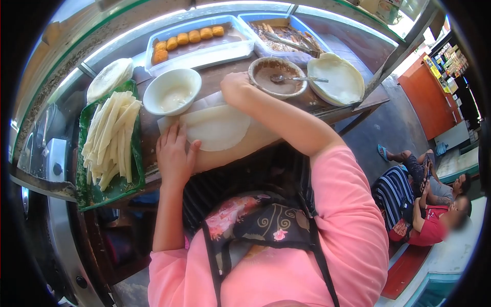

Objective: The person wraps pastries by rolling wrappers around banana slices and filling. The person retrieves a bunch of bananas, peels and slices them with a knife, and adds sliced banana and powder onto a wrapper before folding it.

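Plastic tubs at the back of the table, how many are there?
2. The left tub has golden-brown pieces lined up in it. The right tub is beside it, with metal tongs lying across it. I can't see any more back there.

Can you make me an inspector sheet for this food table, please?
Surface: dark brown wooden table, mostly covered.
Job's things: thin round white sheet; white bowl with pale contents; rough-rimmed bowl of brown paste.
Clutter: metal tongs across a plastic box; pale strips heaped in a green tray.
Grippers: left hand flat at the sheet's left; right hand beside the paste bowl, fingers unclear.
Cables: nothing seen.
Surroundings: two people at right.
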### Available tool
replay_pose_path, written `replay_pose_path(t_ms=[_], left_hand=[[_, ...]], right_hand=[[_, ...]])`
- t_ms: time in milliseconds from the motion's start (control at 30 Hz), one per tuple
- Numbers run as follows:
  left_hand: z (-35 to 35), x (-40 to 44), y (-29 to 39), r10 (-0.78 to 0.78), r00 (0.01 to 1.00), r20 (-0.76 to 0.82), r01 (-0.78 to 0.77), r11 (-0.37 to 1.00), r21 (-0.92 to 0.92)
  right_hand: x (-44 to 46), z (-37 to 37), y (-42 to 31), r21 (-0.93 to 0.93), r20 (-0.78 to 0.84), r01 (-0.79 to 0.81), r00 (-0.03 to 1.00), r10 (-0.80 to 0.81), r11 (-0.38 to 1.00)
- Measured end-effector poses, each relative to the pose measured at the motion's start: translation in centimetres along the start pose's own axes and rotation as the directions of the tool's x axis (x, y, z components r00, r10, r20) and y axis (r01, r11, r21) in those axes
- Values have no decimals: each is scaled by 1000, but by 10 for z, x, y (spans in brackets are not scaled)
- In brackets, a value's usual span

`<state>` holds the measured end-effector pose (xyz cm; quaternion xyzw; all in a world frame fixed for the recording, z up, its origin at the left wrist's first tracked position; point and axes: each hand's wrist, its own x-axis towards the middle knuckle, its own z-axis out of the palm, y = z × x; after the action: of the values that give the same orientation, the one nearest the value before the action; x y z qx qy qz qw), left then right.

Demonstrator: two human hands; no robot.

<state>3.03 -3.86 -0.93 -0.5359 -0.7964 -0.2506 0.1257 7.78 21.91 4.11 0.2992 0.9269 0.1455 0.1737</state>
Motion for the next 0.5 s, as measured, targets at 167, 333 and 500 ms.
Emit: replay_pose_path(t_ms=[167, 333, 500], left_hand=[[-1, -3, 1, -7, 982, -187, -15, 993, -114], [-12, -9, 10, 226, 952, -208, -276, 926, -259], [-12, -8, 13, 227, 957, -183, -268, 931, -246]], right_hand=[[-3, -11, 9, 164, -21, 51, 999, -48, 985], [-11, -5, 16, 254, -233, 159, 967, -99, 954], [-40, -31, 32, 348, -430, 377, 878, -211, 859]])
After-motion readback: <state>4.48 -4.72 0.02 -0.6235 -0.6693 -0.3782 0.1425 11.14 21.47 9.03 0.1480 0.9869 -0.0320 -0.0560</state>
